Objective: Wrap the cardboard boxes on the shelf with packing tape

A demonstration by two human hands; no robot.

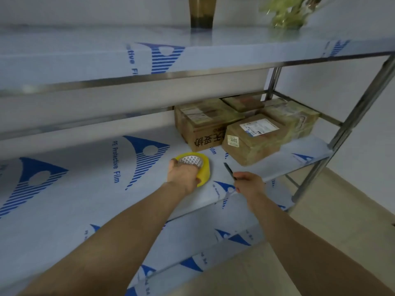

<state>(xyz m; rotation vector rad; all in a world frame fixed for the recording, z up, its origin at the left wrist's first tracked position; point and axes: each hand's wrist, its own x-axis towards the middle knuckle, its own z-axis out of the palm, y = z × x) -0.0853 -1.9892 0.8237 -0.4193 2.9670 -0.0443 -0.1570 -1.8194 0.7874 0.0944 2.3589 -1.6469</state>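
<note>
While our left hand point(182, 176) grips the tape point(191, 162) and right hand point(249, 182) pinches a dark tool point(229, 170), we should slide the near box point(252, 139) forward.

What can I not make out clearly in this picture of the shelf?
Head view:
Vase: top cut off by the upper edge.
Plant: blurred, also cut off there.
Back box: lower part hidden by the boxes in front.
Label: print too small to read.
Dark tool: blurred; pen or knife, unclear.
</note>
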